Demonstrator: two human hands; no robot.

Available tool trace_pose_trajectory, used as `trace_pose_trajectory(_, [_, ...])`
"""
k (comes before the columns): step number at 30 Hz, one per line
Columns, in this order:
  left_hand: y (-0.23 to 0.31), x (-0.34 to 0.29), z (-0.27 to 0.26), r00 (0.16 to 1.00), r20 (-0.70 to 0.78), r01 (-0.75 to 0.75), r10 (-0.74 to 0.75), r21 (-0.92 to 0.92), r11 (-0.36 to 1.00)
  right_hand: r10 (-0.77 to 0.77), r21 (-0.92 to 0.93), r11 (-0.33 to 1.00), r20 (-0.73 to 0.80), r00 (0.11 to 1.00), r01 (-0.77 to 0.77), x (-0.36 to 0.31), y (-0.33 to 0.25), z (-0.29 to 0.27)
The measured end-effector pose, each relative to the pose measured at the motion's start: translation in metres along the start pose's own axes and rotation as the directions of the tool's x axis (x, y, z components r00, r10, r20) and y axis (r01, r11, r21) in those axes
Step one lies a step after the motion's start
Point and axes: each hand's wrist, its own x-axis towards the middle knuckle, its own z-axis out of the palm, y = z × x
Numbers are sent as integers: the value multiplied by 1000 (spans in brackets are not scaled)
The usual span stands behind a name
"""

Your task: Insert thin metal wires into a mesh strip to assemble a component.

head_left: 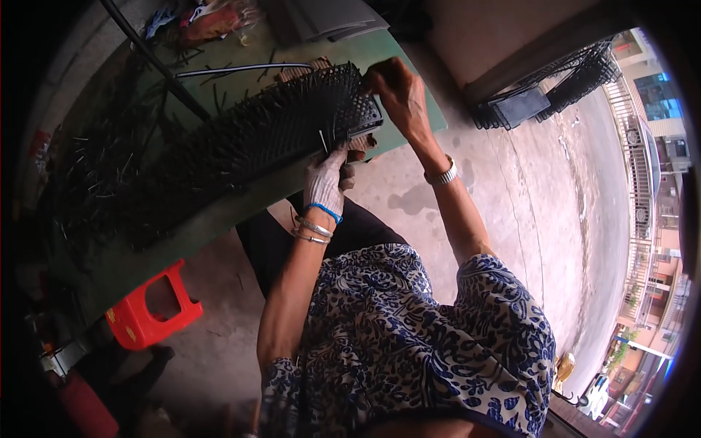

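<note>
A long black plastic mesh rack (pixel 281 124) lies slantwise across the green table, its right end near the table's corner. My left hand (pixel 325 179), in a whitish knit glove with darkened fingertips, is closed on the rack's near edge close to that end. A thin pale strip (pixel 322 141) sticks up by the left fingertips. My bare right hand (pixel 398 87) is at the far right corner of the rack, fingers curled together in a pinch; whatever they hold is too dark to make out. Brown cardboard (pixel 363 146) shows under the rack's end.
Loose black strips (pixel 102 168) heap up on the left of the green table (pixel 197 232). A dark metal bar (pixel 157 66) crosses above it. Grey sheets (pixel 328 18) lie at the back. A red stool (pixel 157 306) stands at lower left; black mesh racks (pixel 548 87) sit at far right.
</note>
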Motion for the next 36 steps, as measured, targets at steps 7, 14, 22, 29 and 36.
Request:
trace_pose_trajectory(7, [-5, 7, -6, 995, 56, 85, -82, -56, 995, -239, -268, 948, -236, 942, 173, 29, 30, 20])
trace_pose_trajectory(14, [-7, 8, -4, 996, 37, 88, -83, -172, 981, -254, -279, 941, -200, 946, 194, 33, 33, 23])
trace_pose_trajectory(22, [-10, 12, -12, 992, 119, 66, -42, -201, 977, -176, -361, 925, -143, 974, 114, 25, 31, 33])
trace_pose_trajectory(29, [-5, 4, -1, 992, 123, 56, -31, -205, 977, -122, -520, 854, -182, 976, 10, 30, 27, 30])
trace_pose_trajectory(36, [-13, 7, -5, 992, 123, 48, -22, -214, 976, -136, -587, 809, -120, 983, 40, 33, 29, 34])
